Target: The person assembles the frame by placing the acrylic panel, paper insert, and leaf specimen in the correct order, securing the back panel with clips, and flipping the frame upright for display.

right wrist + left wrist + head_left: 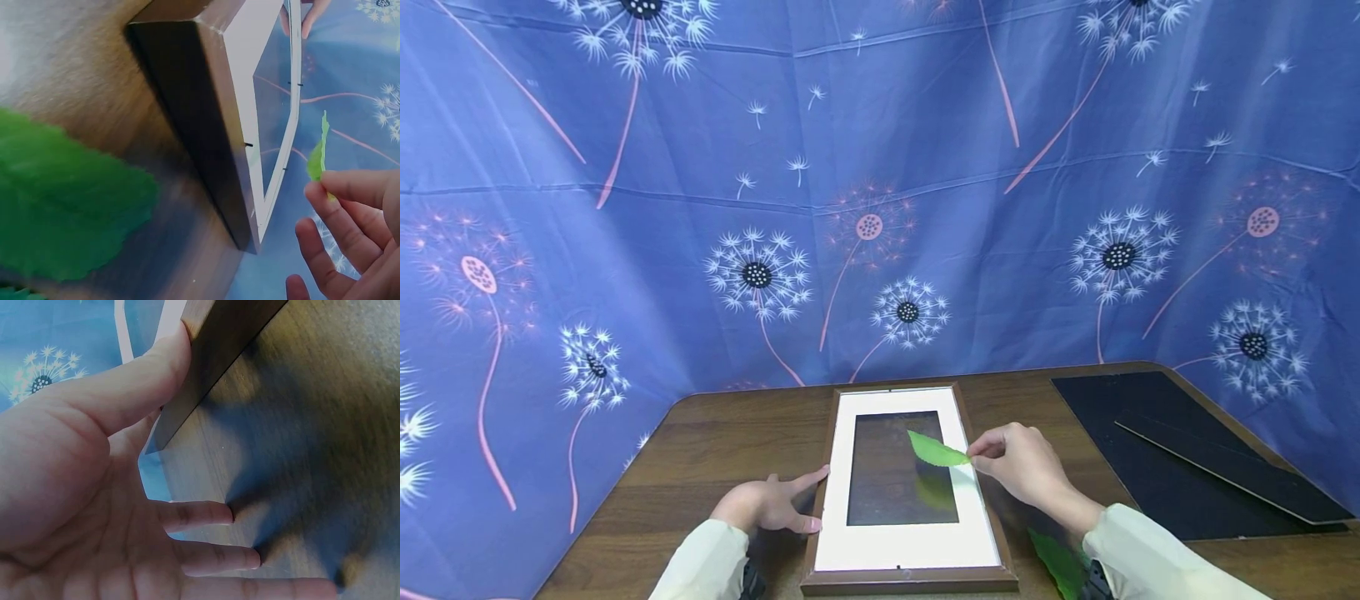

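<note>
A brown wooden picture frame [909,577] with a white mat [895,548] lies flat on the table. Through the glassy window [891,492] in its middle the dark wood shows. My right hand [1028,467] pinches a green leaf [934,451] by its stem end, over the right side of the mat; the leaf's reflection shows in the glass. My left hand [771,504] rests at the left edge of the picture frame, thumb and index finger touching it. In the left wrist view the other fingers [219,556] stretch straight toward the table.
Another, larger green leaf [69,200] lies on the table near my right forearm. At the right, a black board [1097,408] lies on the wooden table [715,442], with a smaller dark panel [1232,467] over it. A blue dandelion-print cloth [925,167] hangs behind.
</note>
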`<move>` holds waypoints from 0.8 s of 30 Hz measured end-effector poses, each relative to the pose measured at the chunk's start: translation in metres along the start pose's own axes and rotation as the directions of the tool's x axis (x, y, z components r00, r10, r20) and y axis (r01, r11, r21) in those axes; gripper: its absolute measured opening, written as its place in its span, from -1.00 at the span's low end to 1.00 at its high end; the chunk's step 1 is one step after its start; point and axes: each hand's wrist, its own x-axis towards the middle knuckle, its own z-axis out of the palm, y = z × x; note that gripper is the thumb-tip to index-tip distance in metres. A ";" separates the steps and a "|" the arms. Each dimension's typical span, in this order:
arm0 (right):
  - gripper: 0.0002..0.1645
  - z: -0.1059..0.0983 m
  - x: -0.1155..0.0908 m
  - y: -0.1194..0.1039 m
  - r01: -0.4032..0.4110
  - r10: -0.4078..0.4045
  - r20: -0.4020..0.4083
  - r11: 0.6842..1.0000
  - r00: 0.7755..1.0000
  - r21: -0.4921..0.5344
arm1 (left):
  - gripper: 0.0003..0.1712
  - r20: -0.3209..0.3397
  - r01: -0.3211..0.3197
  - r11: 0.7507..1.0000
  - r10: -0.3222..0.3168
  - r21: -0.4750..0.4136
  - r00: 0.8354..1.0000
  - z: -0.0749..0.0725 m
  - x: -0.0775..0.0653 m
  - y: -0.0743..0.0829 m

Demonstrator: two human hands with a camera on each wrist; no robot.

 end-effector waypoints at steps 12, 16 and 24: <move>-0.93 0.030 0.019 -0.028 0.016 -0.016 -0.003 0.997 1.000 -0.078 | 0.00 -0.012 0.016 1.000 -0.016 -0.014 1.000 0.001 0.004 -0.006; -0.91 0.038 0.026 -0.035 0.024 -0.026 -0.013 0.994 1.000 -0.107 | -0.01 -0.026 0.000 1.000 0.000 0.014 1.000 0.000 0.000 -0.002; -0.86 0.052 0.042 -0.045 0.014 -0.017 -0.016 0.983 1.000 -0.185 | -0.02 -0.040 -0.017 0.999 0.019 0.033 0.999 -0.001 -0.003 0.000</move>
